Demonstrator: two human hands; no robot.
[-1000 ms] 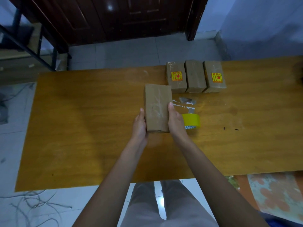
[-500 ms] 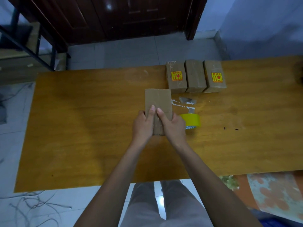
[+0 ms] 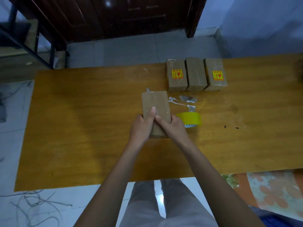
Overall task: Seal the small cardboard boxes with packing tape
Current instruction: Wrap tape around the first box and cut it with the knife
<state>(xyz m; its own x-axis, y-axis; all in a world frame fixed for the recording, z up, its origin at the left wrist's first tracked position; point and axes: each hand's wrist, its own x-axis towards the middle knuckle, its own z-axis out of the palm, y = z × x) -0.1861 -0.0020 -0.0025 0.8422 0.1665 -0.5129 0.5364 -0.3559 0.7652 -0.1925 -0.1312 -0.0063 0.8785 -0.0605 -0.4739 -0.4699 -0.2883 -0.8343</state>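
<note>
Wood table, tile floor, dark door.

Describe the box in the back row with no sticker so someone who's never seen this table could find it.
On the wooden table, look to the far edge, where three cardboard boxes stand side by side. The plain box is the middle one. Its neighbours, the left box and the right box, each carry a yellow and red sticker; it carries none.
</note>
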